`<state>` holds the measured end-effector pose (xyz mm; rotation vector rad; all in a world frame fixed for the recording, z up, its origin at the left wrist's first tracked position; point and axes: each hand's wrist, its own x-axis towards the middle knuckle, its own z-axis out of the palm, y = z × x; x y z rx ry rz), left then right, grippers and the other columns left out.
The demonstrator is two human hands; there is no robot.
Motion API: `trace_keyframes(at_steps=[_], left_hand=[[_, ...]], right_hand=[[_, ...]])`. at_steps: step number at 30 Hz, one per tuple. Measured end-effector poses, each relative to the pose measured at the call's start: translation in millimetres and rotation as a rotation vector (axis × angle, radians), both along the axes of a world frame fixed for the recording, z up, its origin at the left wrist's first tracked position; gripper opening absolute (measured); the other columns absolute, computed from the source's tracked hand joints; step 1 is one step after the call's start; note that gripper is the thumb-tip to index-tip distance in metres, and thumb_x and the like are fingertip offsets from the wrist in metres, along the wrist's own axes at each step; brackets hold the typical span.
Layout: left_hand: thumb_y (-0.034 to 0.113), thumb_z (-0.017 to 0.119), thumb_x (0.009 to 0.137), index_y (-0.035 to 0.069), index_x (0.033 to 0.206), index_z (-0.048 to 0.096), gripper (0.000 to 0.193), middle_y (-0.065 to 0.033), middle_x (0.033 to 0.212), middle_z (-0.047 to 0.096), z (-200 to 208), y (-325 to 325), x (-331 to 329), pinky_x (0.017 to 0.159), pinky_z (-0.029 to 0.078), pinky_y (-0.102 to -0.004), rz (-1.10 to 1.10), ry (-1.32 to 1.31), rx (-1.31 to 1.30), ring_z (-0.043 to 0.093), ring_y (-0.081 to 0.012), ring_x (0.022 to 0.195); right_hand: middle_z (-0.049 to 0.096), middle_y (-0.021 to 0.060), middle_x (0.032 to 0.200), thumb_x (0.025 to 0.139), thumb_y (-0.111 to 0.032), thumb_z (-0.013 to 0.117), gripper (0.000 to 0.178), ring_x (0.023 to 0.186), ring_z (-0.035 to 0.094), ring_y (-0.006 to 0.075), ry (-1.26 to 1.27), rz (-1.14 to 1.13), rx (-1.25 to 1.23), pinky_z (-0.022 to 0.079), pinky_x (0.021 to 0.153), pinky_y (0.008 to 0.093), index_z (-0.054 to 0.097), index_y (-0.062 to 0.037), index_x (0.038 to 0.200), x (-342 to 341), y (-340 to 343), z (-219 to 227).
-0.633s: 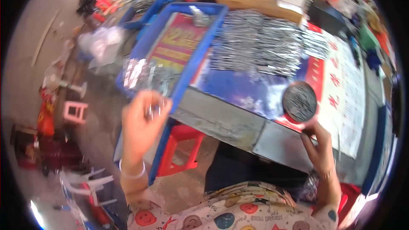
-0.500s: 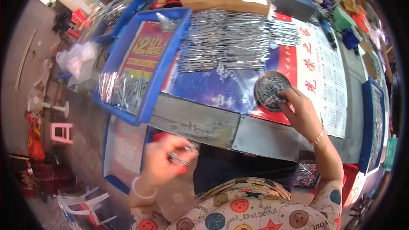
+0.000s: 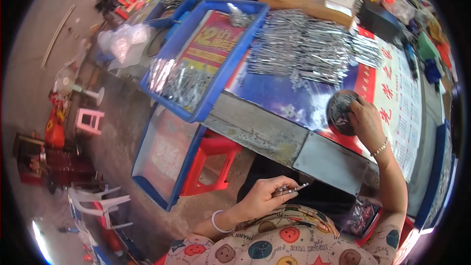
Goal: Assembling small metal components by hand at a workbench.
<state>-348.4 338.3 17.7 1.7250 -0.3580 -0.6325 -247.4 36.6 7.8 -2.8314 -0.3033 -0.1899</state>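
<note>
Pinching slim metal pieces (image 3: 285, 192), the left hand (image 3: 262, 198) sits at five o'clock; at three, the right hand (image 3: 368, 123) dips into a round bowl (image 3: 330, 104), fingertips hidden, grip uncertain. Pieces seem stiff, light, slippery: best held mid-length.

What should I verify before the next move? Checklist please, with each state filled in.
1. Left hand has its metal pieces gripped: ok, ends stick out past the fingers.
2. Count of pieces in that hand: cannot tell, they overlap and fingers cover them.
3. Right hand at the round dish: ok, fingers over its right side.
4. Right fingertips holding a piece: cannot tell, too dark and partly hidden.
5. Left hand clear of the blue tray: ok, it is nearer the body.
6. Blue tray fully on the table: not ok, its near end seems to overhang the edge.
</note>
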Motion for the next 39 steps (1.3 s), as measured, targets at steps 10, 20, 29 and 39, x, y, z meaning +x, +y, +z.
trace_keyframes(at_steps=[10, 20, 29, 39], left_hand=[[0.008, 0.066, 0.083, 0.0, 0.096, 0.063, 0.015, -0.0036, 0.077, 0.064, 0, -15, 3, 0.058, 0.043, -0.0205, 0.005, -0.029, -0.029, 0.054, -0.0054, 0.065], [0.009, 0.067, 0.083, 0.0, 0.091, 0.064, 0.012, -0.0036, 0.077, 0.063, -3, -29, 2, 0.055, 0.041, -0.0204, -0.004, -0.065, -0.055, 0.052, -0.0052, 0.061], [0.005, 0.067, 0.08, 0.0, 0.089, 0.063, 0.011, -0.0057, 0.077, 0.063, -8, -39, 3, 0.055, 0.041, -0.0211, 0.016, -0.122, -0.117, 0.053, -0.0074, 0.06], [-0.001, 0.062, 0.081, -0.003, 0.09, 0.058, 0.01, -0.0088, 0.08, 0.063, -9, -38, 6, 0.059, 0.046, -0.0216, -0.067, -0.074, -0.133, 0.059, -0.0093, 0.065]], right_hand=[[0.056, 0.0155, 0.077, 0.075, -0.004, 0.064, 0.012, 0.068, 0.057, 0.0327, -0.088, -0.021, 0.339, 0.045, 0.061, 0.0364, 0.058, 0.0025, 0.083, 3, -9, 10], [0.065, 0.0149, 0.085, 0.08, -0.001, 0.058, 0.012, 0.07, 0.064, 0.0214, 0.09, -0.153, 0.648, 0.048, 0.063, 0.0288, 0.058, 0.0033, 0.091, -18, -16, 18], [0.063, 0.0056, 0.085, 0.09, -0.006, 0.055, 0.01, 0.077, 0.063, 0.0097, 0.698, -0.085, 1.502, 0.052, 0.064, 0.0214, 0.051, 0.0007, 0.097, -96, 29, 36], [0.059, 0.0035, 0.074, 0.092, -0.011, 0.056, 0.01, 0.059, 0.053, 0.0057, 0.835, -0.099, 1.786, 0.043, 0.052, 0.0174, 0.05, -0.0032, 0.089, -115, 53, 14]])
